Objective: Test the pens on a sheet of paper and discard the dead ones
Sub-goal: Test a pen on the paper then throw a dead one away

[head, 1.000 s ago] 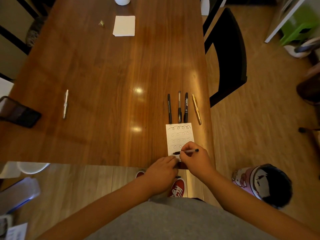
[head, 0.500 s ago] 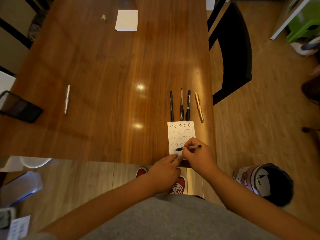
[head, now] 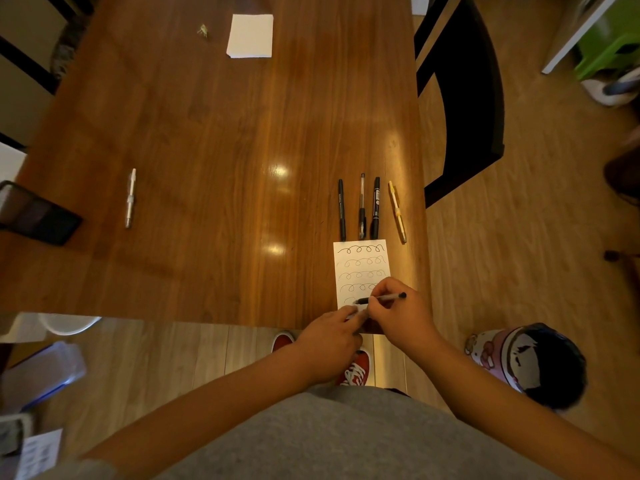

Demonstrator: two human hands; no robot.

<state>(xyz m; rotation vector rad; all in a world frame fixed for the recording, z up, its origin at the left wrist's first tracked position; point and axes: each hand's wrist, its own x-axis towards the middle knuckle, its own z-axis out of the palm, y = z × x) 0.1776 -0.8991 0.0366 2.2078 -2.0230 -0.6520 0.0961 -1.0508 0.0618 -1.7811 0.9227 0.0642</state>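
A white sheet of paper (head: 360,268) with several rows of loops lies near the table's front right edge. My right hand (head: 398,313) grips a slim pen (head: 384,298) with its tip on the sheet's lower part. The fingertips of my left hand (head: 329,336) press down the sheet's bottom edge. Just beyond the sheet lie several pens side by side: a black pen (head: 341,209), a clear pen (head: 362,206), a black marker (head: 376,206) and a yellow pen (head: 397,211). A white pen (head: 130,197) lies alone far to the left.
The wooden table (head: 225,133) also holds a white notepad (head: 250,36) at the back and a dark mesh tray (head: 34,213) at the left edge. A black chair (head: 464,95) stands to the right. A patterned bin (head: 530,362) stands on the floor at my right.
The pen tip has shifted a little along the sheet's lowest line. The left hand stays on the sheet's bottom edge. The camera has tilted slightly.
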